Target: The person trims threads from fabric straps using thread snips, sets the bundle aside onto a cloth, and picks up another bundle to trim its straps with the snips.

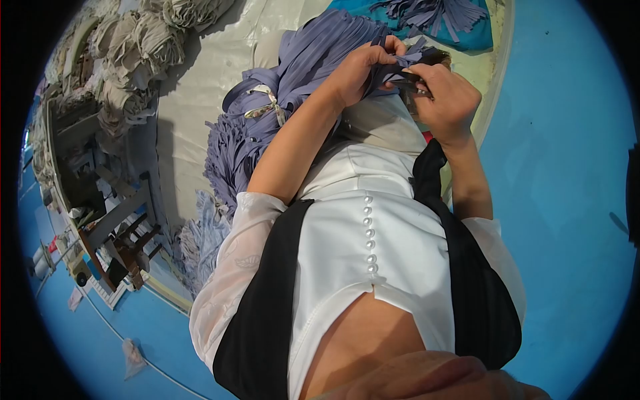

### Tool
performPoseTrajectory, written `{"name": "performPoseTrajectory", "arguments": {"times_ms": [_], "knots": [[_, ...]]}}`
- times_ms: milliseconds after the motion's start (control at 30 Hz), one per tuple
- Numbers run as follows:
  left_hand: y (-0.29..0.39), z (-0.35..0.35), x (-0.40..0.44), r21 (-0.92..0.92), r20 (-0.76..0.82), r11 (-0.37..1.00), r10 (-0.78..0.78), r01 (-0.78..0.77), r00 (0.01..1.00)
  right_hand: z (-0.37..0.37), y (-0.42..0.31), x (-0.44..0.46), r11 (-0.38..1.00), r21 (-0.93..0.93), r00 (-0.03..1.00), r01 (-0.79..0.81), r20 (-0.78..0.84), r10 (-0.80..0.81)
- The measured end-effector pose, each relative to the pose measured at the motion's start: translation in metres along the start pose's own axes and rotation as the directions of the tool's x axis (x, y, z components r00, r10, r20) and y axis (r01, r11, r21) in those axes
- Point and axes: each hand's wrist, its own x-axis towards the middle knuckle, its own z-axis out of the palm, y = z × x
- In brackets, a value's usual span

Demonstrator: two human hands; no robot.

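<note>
My left hand (363, 70) pinches the end of some blue-purple fabric strips (327, 43), its thumb and fingers closed on them. Close beside it on the right, my right hand (445, 99) is closed round a small dark metal tool (417, 87), which looks like scissors and is partly hidden by the fingers. The tool is at the strips' ends. A large bundle of the same strips lies over my lap and to the left, with a pale patterned tie (267, 103) around part of it.
More strips lie on a teal cloth (467, 37) at the top. Beige fabric bundles (143, 47) are piled at upper left on a pale sheet (183, 133). A wooden and metal frame (120, 213) stands at left. The floor (567, 167) is blue.
</note>
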Motion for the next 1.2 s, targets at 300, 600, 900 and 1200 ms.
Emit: {"name": "performPoseTrajectory", "arguments": {"times_ms": [300,600,900,1200], "knots": [[-0.004,0.016,-0.004,0.104,-0.219,0.994,-0.017,0.041,0.976,0.021,0.003,0.005,0.784,0.434,0.891,-0.444,0.117,0.440],[0.002,0.002,-0.002,0.047,-0.041,0.986,-0.157,0.159,0.987,0.016,0.020,0.011,0.474,0.539,0.709,-0.696,0.412,0.572],[-0.005,0.002,-0.005,0.177,-0.092,0.984,-0.002,0.018,0.996,0.019,0.037,0.003,0.234,0.568,0.567,-0.789,0.529,0.631],[-0.005,0.004,-0.005,0.318,-0.157,0.947,0.003,0.048,0.988,0.010,0.040,-0.008,0.395,0.505,0.625,-0.767,0.449,0.639]]}}
